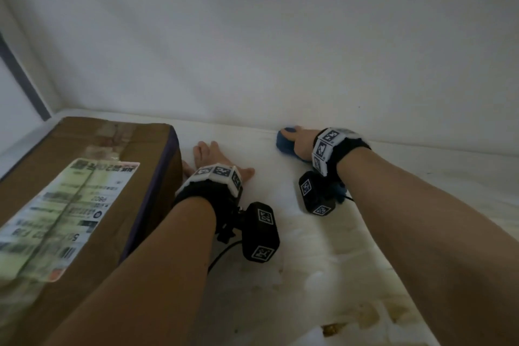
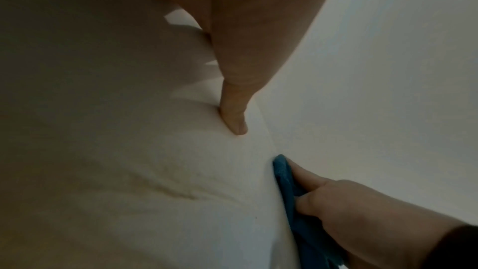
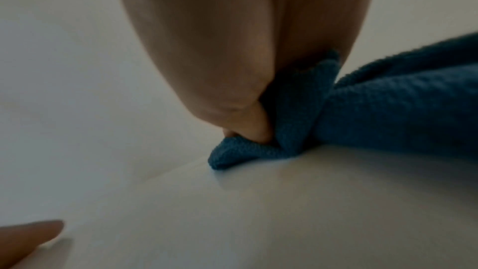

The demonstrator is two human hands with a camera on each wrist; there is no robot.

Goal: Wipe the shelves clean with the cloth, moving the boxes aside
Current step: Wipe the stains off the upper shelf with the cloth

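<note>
A brown cardboard box (image 1: 84, 191) with a shipping label stands at the left of the white shelf (image 1: 280, 233). My left hand (image 1: 213, 157) lies flat on the shelf just right of the box, fingers spread and straight; its thumb (image 2: 232, 118) presses the surface. My right hand (image 1: 302, 142) grips a blue cloth (image 1: 285, 142) and presses it into the corner where the shelf meets the back wall. The cloth (image 3: 336, 114) bunches under my fingers (image 3: 253, 126) in the right wrist view. The left wrist view shows the cloth (image 2: 287, 179) under my right hand (image 2: 336, 201).
The white back wall (image 1: 280, 36) rises straight behind the shelf. A dark upright strip (image 1: 19, 73) stands at the far left. Yellow-brown stains (image 1: 365, 314) mark the shelf's near part. Bare shelf lies between my two hands and to the right.
</note>
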